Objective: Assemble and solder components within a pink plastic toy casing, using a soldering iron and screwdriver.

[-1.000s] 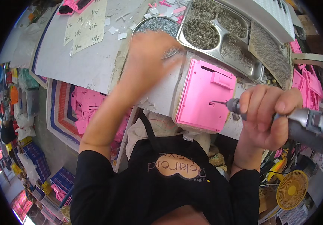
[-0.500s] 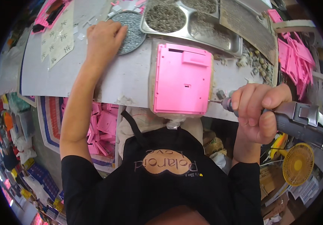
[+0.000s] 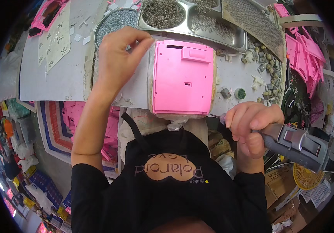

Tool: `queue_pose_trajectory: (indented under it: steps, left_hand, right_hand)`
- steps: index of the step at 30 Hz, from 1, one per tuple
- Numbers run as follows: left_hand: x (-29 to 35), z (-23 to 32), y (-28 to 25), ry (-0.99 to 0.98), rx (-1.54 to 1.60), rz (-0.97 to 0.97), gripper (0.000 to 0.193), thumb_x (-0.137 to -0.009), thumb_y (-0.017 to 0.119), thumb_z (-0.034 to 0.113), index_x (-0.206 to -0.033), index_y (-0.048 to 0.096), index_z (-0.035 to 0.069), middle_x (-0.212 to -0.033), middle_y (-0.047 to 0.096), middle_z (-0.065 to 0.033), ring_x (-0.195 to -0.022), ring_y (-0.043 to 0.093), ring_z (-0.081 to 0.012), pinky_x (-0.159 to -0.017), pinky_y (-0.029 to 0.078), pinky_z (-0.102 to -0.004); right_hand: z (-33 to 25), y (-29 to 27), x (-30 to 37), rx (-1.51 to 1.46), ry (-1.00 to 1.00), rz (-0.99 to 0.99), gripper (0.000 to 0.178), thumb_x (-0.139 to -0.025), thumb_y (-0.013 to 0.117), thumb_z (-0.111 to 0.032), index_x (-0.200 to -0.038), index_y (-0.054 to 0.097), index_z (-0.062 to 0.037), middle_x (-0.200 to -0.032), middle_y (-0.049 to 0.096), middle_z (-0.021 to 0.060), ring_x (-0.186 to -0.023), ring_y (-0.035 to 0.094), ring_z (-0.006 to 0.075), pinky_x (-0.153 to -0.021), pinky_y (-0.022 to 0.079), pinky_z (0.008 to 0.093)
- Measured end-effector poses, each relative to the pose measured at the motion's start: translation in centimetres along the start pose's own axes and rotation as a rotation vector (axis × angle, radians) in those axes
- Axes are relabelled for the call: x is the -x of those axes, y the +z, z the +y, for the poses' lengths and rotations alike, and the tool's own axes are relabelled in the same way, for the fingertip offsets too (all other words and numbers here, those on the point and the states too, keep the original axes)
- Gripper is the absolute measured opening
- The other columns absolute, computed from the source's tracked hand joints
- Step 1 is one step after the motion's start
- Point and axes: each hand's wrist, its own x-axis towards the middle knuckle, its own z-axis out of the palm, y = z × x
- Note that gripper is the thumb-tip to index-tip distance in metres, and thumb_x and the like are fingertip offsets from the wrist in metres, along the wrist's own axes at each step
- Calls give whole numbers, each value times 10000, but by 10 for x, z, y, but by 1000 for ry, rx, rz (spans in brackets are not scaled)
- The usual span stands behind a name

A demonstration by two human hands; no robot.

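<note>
A pink plastic housing panel (image 3: 183,79) lies on a plastic-wrapped pad at the table's front edge. By its far left corner, my left hand (image 3: 116,58) is closed in a pinch, thumb against fingers; whatever may be between the tips is too small to make out. Behind that hand stands a round dish (image 3: 96,37) full of small silvery screws. My right hand (image 3: 252,122) is wrapped round a grey electric screwdriver (image 3: 297,145), held to the right of the panel. The tool's thin bit points left, near the panel's near right corner.
A steel compartment tray (image 3: 187,26) with small metal parts sits beyond the panel. Small grey blocks (image 3: 269,73) and a green-filled pot (image 3: 240,93) are on the right. Pink parts (image 3: 306,58) pile up at far right; more fill a striped bag (image 3: 52,128) below. A yellow fan (image 3: 308,178) stands lower right.
My left hand has come away from the screw dish, moving right and nearer to the panel's far left corner. My right hand and the screwdriver have shifted slightly left and toward me.
</note>
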Motion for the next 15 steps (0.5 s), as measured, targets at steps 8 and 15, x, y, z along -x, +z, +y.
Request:
queue_pose_trajectory:
  steps: [8,15]
  left_hand:
    - [-11,-13,-28,-80,-189,26,283,-951,697,195,-782,611,-15,-673,579,-149,-590,552,-272,-572,426,-378]
    - [33,45,28,443,98,-410,144,-860,727,75,-984,670,31,-1187,719,-102,-1155,659,-333,-1003,495,-472]
  right_hand:
    - [-3,1,-4,47,-28,-6,260,-895,789,-109,-1029,567,-91,-713,592,37,-636,580,177,-712,524,389]
    - [0,4,-2,64,-55,-14,239,-892,768,-78,-1028,572,-86,-707,603,43,-617,586,185,-693,530,382]
